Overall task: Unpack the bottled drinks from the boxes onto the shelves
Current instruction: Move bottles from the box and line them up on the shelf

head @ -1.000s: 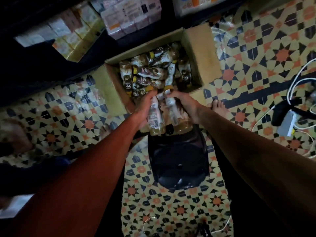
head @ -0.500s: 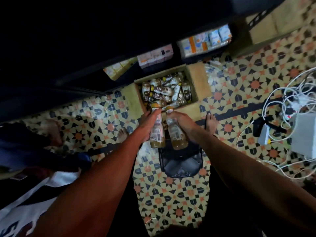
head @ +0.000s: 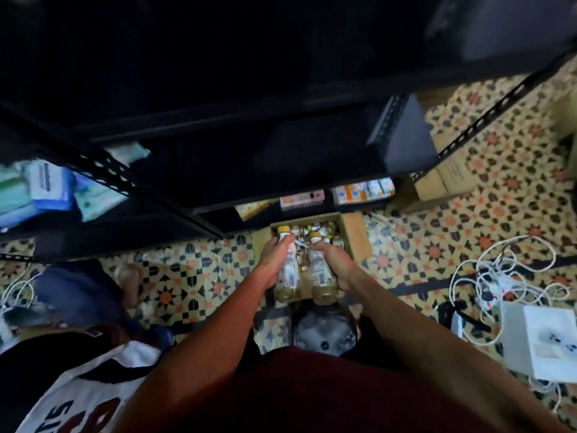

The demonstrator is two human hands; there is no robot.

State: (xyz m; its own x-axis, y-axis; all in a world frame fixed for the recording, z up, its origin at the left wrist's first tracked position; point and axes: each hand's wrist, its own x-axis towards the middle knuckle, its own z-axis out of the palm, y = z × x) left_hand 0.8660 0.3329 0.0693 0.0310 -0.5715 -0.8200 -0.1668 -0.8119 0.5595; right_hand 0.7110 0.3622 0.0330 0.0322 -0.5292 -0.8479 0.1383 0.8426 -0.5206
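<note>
Now higher above the box [head: 352,228], left hand [head: 272,263] clasps one bottle [head: 289,272], right hand [head: 341,265] the other.

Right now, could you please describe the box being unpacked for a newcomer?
Find the black metal shelving. At its foot, on the patterned floor, sits an open cardboard box. Unlike the closed cartons to the right, it holds loose bottles.

Nothing is legible (large characters on the white shirt [head: 81,398] are cropped).
</note>
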